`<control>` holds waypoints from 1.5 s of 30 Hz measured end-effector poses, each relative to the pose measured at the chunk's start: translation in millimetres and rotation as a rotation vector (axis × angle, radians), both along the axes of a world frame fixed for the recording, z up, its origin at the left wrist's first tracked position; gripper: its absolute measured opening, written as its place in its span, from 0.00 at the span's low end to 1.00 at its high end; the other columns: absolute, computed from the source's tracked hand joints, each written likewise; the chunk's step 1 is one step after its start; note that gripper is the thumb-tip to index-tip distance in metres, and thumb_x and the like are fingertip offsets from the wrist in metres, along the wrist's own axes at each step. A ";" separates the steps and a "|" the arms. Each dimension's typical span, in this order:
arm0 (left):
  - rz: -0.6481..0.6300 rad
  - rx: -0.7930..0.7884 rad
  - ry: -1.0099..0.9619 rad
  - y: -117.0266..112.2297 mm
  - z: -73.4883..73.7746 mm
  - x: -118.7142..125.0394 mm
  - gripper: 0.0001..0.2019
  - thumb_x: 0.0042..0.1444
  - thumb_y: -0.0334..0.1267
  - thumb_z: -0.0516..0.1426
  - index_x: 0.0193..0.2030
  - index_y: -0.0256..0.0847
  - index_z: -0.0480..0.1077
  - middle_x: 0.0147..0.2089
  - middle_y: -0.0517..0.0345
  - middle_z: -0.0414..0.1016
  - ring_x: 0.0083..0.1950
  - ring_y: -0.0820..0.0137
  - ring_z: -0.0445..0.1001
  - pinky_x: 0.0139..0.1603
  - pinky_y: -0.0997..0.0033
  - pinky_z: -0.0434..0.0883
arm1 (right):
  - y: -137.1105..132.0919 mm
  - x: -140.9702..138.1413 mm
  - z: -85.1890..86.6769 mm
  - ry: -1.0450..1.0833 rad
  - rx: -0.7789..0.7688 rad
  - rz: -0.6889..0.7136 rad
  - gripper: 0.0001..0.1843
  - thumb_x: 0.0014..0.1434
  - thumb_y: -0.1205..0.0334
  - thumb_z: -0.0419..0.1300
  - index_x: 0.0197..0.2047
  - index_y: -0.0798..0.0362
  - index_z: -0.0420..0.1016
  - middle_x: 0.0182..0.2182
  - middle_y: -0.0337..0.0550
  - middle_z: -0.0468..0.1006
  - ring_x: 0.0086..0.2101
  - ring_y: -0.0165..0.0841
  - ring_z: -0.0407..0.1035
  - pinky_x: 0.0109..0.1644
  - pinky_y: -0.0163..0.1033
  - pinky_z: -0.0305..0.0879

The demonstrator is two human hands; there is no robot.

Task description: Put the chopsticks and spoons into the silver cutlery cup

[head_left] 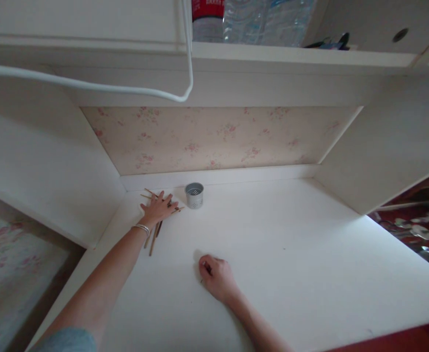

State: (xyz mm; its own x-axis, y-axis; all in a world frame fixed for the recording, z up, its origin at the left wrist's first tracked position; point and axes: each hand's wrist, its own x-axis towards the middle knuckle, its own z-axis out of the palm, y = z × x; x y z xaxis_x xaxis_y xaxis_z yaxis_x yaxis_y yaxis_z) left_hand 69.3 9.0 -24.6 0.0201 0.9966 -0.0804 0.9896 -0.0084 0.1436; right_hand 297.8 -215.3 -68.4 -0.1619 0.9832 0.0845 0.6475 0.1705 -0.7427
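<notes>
My left hand [159, 209], with a bracelet at the wrist, lies spread over a loose bunch of thin tan and brown sticks [152, 245] at the back left of the white desk. Their ends stick out around the fingers and below the palm; the middles are hidden. Just right of those fingertips, a small grey cup with perforated holes [194, 196] stands upright, apart from the hand. My right hand [220, 277] rests on the desk nearer to me, its fingers curled closed. A tiny dark tip shows below them, but what they hold is hidden.
The white desktop [273, 220] has side panels left and right and a floral back wall [229, 134]. An overhead shelf [302, 55] holds plastic bottles [251, 22]. A white cable or rod [90, 85] crosses the upper left.
</notes>
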 end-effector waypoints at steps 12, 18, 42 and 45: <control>-0.071 0.128 0.038 -54.7 -7.7 -5.1 0.29 0.61 0.62 0.42 0.63 0.55 0.65 0.69 0.52 0.61 0.67 0.41 0.54 0.61 0.21 0.42 | -0.5 1.6 1.0 0.041 0.009 0.019 0.08 0.61 0.67 0.54 0.36 0.50 0.75 0.24 0.36 0.77 0.25 0.28 0.69 0.30 0.29 0.56; -0.106 0.216 0.050 -106.3 -12.9 -10.1 0.25 0.63 0.59 0.46 0.60 0.53 0.68 0.64 0.50 0.67 0.65 0.45 0.57 0.63 0.25 0.44 | -3.7 2.5 0.3 0.041 0.008 0.044 0.09 0.63 0.65 0.53 0.36 0.50 0.75 0.23 0.36 0.76 0.23 0.28 0.67 0.29 0.30 0.56; -0.096 0.255 0.011 -156.3 -1.2 -25.6 0.23 0.63 0.55 0.49 0.61 0.52 0.68 0.63 0.50 0.68 0.67 0.49 0.58 0.66 0.28 0.44 | 24.0 6.9 22.4 0.033 -0.137 0.065 0.13 0.62 0.64 0.54 0.51 0.50 0.70 0.28 0.36 0.80 0.25 0.28 0.72 0.28 0.30 0.61; -0.095 0.344 -0.093 -169.7 6.9 -16.7 0.21 0.64 0.50 0.49 0.58 0.46 0.70 0.60 0.48 0.70 0.65 0.52 0.62 0.68 0.37 0.50 | 62.1 10.5 43.4 -0.002 -0.137 0.076 0.24 0.62 0.60 0.57 0.61 0.49 0.62 0.38 0.41 0.82 0.28 0.30 0.75 0.33 0.33 0.65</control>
State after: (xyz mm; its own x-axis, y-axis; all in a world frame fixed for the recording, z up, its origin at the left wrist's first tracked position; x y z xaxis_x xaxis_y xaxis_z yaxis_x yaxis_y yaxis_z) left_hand 52.6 -160.7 -17.6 0.1050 0.9583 0.2659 0.9651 -0.1628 0.2053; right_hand 308.3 -153.2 -25.0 -0.2366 0.9703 -0.0500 0.6382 0.1163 -0.7611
